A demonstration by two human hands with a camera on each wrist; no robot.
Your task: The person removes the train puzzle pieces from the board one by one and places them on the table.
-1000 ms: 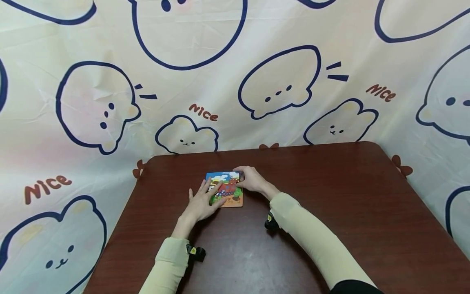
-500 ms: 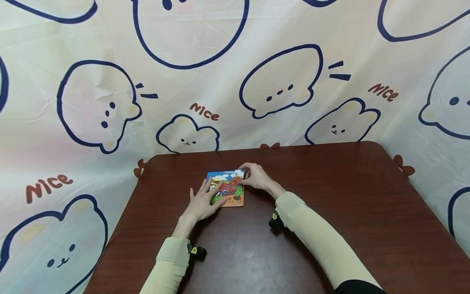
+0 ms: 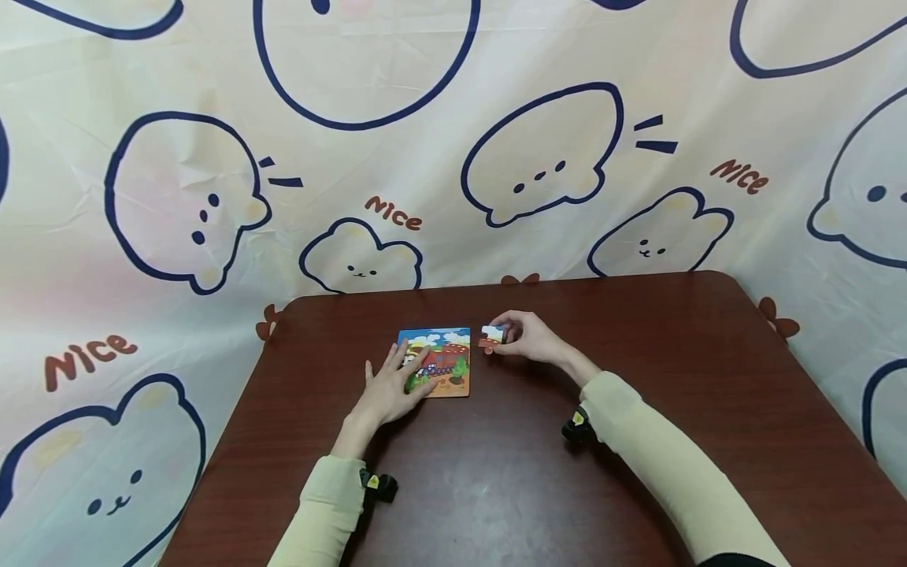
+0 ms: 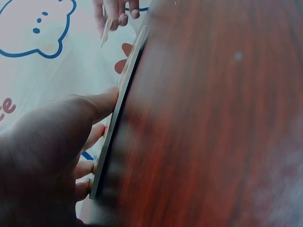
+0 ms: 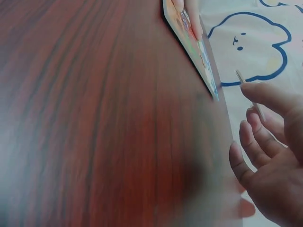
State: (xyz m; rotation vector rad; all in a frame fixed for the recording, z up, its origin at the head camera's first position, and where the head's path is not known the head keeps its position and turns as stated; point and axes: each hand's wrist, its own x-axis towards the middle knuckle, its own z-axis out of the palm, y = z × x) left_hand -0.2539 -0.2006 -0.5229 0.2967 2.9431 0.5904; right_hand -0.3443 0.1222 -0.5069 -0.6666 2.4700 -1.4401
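A square jigsaw puzzle board (image 3: 453,384) with a colourful picture lies flat on the table. Spread over its left part, my left hand (image 3: 388,395) rests with extended fingers. In the left wrist view, the thumb and fingertips of that left hand (image 4: 52,132) touch the board's upper face. Just right of the board, my right hand (image 3: 538,339) pinches a small puzzle piece (image 3: 490,337), printed with white cloud and a reddish-brown part. The right wrist view shows the piece (image 5: 259,111) edge-on between thumb and fingers, raised off the table. My left palm hides part of the picture.
A brown wooden table (image 3: 453,488) extends around the board on all sides. Behind and beside it hangs a pale cloth (image 3: 439,173) printed with cartoon bears. Each sleeve carries a black wrist camera, one of them the right camera (image 3: 577,425).
My right hand has drawn the puzzle piece away from the board's upper right, moving right until the two are apart. My left hand stays in place on the board.
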